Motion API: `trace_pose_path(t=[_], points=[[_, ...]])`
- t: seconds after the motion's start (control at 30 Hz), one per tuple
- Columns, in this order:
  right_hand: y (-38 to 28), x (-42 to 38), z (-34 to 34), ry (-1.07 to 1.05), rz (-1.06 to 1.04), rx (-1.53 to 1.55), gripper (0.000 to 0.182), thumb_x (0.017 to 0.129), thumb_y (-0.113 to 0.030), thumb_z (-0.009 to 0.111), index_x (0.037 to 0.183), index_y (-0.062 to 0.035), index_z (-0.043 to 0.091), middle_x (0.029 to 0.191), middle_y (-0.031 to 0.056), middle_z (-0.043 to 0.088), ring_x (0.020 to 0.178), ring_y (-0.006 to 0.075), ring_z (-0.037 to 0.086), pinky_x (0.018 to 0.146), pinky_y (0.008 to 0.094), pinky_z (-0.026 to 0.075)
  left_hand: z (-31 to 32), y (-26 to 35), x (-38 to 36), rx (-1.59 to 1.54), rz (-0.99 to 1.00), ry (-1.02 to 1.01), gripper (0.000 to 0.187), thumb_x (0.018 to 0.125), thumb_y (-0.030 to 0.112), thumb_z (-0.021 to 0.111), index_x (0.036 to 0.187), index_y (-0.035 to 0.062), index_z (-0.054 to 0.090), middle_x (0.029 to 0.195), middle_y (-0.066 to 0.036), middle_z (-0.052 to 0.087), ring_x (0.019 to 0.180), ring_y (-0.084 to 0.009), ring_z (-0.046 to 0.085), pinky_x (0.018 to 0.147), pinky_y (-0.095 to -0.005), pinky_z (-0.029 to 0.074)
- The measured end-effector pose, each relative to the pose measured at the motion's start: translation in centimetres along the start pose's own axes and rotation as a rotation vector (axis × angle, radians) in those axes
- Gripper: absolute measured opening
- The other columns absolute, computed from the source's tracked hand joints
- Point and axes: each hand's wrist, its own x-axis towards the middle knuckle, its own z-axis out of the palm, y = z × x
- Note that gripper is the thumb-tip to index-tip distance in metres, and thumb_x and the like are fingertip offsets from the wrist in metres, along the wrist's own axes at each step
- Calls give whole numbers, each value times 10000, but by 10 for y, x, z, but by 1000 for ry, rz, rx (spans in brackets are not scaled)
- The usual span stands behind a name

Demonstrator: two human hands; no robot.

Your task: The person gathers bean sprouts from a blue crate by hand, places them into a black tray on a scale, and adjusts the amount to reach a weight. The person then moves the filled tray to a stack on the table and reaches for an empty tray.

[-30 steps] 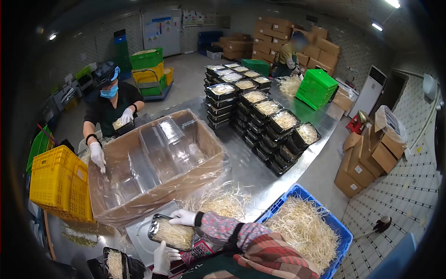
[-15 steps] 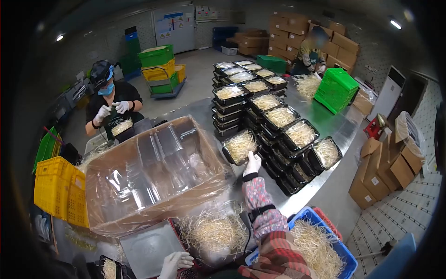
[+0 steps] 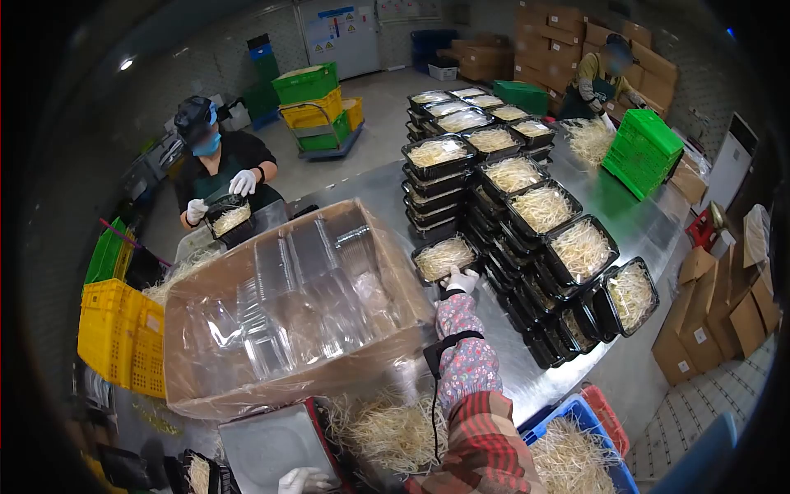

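Note:
My right hand (image 3: pixel 461 281), in a white glove, grips the near edge of a black tray of bean sprouts (image 3: pixel 443 257), which is low beside the stacked trays. Its fingers close over the rim, and the thumb's side is partly hidden. At the bottom edge, my gloved left hand (image 3: pixel 304 481) holds nothing; its fingers are loosely apart at the flat grey plate of a scale (image 3: pixel 276 449), and part of the hand is cut off. Loose bean sprouts (image 3: pixel 391 432) lie in a heap on the table between my arms.
Tall stacks of filled trays (image 3: pixel 539 209) stand to the right. A carton of clear plastic lids (image 3: pixel 403 284) occupies the left middle. A blue crate of sprouts (image 3: pixel 634 486) is at lower right. Two co-workers stand across the table, one handling a tray (image 3: pixel 229 220) near a yellow crate (image 3: pixel 115 329).
The tray in my right hand has come down beside the stacks and levelled out. The view has shifted left. My left hand has moved lower, and the left co-worker now handles their tray.

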Motion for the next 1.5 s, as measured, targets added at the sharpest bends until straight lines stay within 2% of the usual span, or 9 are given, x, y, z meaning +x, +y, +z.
trace_pose_path(t=[0.2,0.27,0.4,0.5,0.57,0.67,1.2,1.37,1.5], points=[[-49,-99,-72,-524,-112,-6,490,858,-138,749,1263,-62,484,921,65,641,741,127,631,611,266,522,21,34,6,-203,-83,-86,320,1043,177,417,1226,-41,563,1089,-179,666,957,-266,671,828,-352,563],[-125,-168,-117,-625,-608,-344,526,862,-152,729,1340,-73,527,1148,126,634,1008,185,613,896,330,505,41,63,1,-79,-86,10,329,1037,189,436,1252,-28,558,1129,-189,655,966,-290,671,867,-379,558],[-309,-229,-197,-149,-1665,-697,271,878,-133,647,1125,-23,669,1120,162,664,1050,317,612,965,397,441,66,83,11,19,71,20,330,1013,240,466,1073,-60,589,923,-185,687,762,-262,698,715,-347,581],[-365,-160,-255,340,-1393,-1100,506,947,-295,561,1382,-45,491,1378,184,535,1276,374,474,1080,491,322,73,87,17,12,85,-25,321,1008,237,479,1066,-57,593,922,-182,688,766,-260,697,720,-336,576],[-354,-112,-267,316,-1042,-1594,589,943,-392,540,1413,-49,447,1420,190,493,1315,407,427,1093,535,299,77,87,19,-13,88,-49,311,1005,228,486,1076,-57,591,925,-182,688,773,-260,698,722,-331,572],[-346,-120,-252,155,-1233,-1738,592,919,-441,534,1357,-43,498,1375,196,519,1273,403,464,1074,542,326,87,87,22,8,85,-121,310,1009,221,476,1088,-58,587,927,-182,688,783,-259,698,728,-329,569],[-363,-82,-251,145,-944,-1691,667,948,-551,448,1448,-111,400,1400,191,474,1313,432,403,1068,576,329,75,81,-19,35,325,-55,275,1007,173,495,1088,-59,619,966,-162,702,829,-215,693,762,-314,552],[-373,-142,-262,98,-1443,-1306,407,981,-273,513,1347,-93,527,1290,151,540,1200,325,492,1009,462,414,11,55,-39,-6,415,247,211,980,128,555,1084,-28,654,977,-96,695,863,-151,662,768,-290,530],[-343,-182,-280,-316,-1443,-901,520,1020,-219,417,1492,-18,331,1565,156,297,1440,277,286,1185,381,223,-64,8,-62,340,567,783,229,870,162,679,1042,12,661,1000,-91,652,913,-193,631,857,-302,494]])
